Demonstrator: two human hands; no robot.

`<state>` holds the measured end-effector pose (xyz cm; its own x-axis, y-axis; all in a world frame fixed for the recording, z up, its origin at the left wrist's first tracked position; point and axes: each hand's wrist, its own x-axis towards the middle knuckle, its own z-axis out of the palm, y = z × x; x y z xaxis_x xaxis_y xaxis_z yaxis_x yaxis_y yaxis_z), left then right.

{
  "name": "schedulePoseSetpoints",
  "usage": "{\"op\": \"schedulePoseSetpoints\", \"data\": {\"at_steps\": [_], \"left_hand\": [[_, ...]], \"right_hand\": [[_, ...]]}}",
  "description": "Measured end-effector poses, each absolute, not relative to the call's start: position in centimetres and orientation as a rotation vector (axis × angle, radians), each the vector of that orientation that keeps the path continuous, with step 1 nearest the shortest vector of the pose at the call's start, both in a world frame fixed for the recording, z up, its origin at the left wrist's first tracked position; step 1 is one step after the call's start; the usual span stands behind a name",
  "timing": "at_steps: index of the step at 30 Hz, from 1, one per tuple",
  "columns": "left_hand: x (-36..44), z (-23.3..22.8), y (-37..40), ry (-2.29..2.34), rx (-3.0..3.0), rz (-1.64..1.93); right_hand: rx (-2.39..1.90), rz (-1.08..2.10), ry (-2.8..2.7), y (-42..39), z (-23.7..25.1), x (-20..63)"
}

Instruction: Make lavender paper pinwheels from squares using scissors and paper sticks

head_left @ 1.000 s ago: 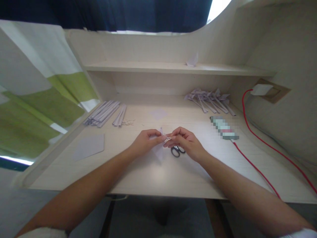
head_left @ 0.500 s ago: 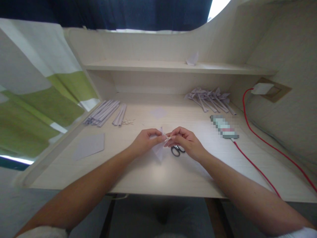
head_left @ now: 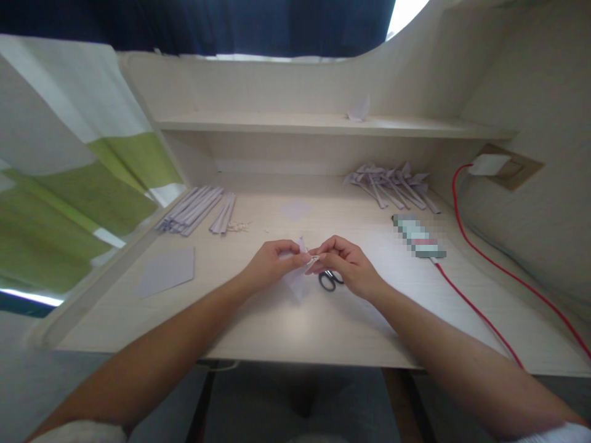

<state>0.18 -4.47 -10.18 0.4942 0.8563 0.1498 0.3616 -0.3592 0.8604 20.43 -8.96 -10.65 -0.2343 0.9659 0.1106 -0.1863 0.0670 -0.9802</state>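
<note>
My left hand point(head_left: 272, 261) and right hand point(head_left: 344, 261) still pinch the folded paper piece point(head_left: 299, 280); nothing has shifted, folding continues.

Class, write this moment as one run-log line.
left hand: pinching folded paper piece | right hand: pinching its top | scissors: flat on desk, under right hand

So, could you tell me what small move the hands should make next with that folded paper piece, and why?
Probably cinch the small pale tie tighter: the left hand pinches the folded paper piece above the desk, and the right hand grips the tie at its pinched neck, so neither need let go.
</note>
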Motion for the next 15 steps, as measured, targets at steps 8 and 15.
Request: {"op": "schedulePoseSetpoints", "data": {"at_steps": [8, 15], "left_hand": [[0.28, -10.10, -4.79, 1.020, 1.937, 0.791], [0.35, -10.12, -4.94, 1.006, 1.977, 0.782]], "right_hand": [[-1.002, 1.243, -1.392, -8.91, -10.80, 20.68], [-1.051, 1.190, -1.450, -8.84, -10.88, 20.81]]}}
